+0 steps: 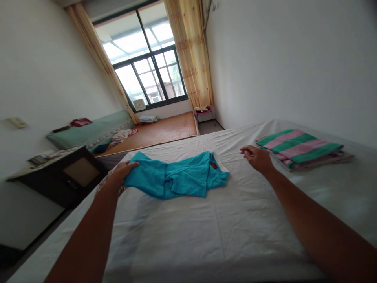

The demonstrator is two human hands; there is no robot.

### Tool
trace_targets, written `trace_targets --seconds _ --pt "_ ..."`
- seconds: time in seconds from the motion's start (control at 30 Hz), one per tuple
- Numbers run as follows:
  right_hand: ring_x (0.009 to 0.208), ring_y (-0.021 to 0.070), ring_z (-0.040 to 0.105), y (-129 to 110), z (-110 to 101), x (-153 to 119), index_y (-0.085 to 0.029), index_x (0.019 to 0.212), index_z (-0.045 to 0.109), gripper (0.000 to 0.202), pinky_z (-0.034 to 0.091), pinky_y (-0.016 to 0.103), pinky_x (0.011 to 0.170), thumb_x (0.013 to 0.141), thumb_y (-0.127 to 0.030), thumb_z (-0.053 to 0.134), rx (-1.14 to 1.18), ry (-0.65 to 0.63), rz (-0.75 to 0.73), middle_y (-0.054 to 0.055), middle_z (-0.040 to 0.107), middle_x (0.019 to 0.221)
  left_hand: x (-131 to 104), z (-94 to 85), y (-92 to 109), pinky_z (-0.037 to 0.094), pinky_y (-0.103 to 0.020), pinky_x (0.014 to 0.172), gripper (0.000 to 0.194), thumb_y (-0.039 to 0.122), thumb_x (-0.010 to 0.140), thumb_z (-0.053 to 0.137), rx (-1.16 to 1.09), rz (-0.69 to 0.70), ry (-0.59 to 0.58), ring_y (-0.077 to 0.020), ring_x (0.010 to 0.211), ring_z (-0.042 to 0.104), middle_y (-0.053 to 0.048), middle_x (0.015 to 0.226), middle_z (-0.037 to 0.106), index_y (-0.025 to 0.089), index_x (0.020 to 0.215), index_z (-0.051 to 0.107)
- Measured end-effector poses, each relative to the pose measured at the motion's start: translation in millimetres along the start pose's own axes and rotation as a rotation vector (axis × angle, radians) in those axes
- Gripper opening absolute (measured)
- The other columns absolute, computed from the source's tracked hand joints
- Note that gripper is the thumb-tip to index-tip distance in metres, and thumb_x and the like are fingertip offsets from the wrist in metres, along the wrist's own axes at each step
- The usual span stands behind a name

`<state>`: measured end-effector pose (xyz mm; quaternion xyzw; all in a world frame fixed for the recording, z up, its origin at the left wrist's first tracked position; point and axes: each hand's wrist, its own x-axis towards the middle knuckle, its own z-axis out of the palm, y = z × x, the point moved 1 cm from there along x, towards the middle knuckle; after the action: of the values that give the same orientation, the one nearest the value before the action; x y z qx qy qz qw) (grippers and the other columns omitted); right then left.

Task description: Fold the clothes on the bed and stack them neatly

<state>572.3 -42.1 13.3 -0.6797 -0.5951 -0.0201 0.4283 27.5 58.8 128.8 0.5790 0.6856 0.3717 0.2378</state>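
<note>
Leftward, hand (pixel 125 173) on turquoise shirt (pixel 185 177)

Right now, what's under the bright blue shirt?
The blue shirt lies on the white sheet, which shows all around it. The left hand grips one end. Anything right underneath is covered, so I can't tell.

Left hand (pixel 123 172) bare, right hand (pixel 258 158) bare, left forearm (pixel 88 232) and right forearm (pixel 312 220) uncovered, both tapering handward, skin detail blurred.
</note>
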Motion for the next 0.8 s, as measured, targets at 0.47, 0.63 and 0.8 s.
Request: trace_targets --seconds 0.47,0.63,0.8 --pt "0.072 0.016 0.069 1.5 8.7 -6.4 -0.024 0.098 0.069 0.025 0.048 0.025 0.064 0.085 -0.026 0.047 -0.041 -0.146 -0.046 -0.001 0.076 0.086 -83.0 244.6 135.4 0.046 -0.031 0.091 0.038 0.028 0.075 0.061 0.397 0.472 -0.41 -0.0269 0.108 0.06 -0.012 0.114 0.067 0.015 0.11 0.062" --pt "0.074 0.0165 0.069 0.9 12.2 -8.2 -0.025 0.098 0.069 0.025 0.048 0.026 0.066 0.085 -0.025 0.048 -0.034 -0.191 -0.064 -0.002 0.076 0.086 -109.7 286.4 131.4 0.051 -0.032 0.087 0.046 0.034 0.083 0.058 0.238 0.461 -0.559 -0.0244 0.102 0.064 -0.012 0.105 0.069 0.01 0.122 0.056" --pt "0.073 0.0167 0.069 4.9 11.8 -9.9 -0.024 0.1 0.069 0.025 0.049 0.026 0.067 0.087 -0.026 0.047 -0.007 -0.17 -0.043 -0.001 0.076 0.087 -94.3 249.8 116.3 0.051 -0.036 0.094 0.042 0.035 0.096 0.036 -0.034 0.633 -0.476 -0.0203 0.11 0.061 -0.011 0.124 0.063 0.015 0.13 0.054"
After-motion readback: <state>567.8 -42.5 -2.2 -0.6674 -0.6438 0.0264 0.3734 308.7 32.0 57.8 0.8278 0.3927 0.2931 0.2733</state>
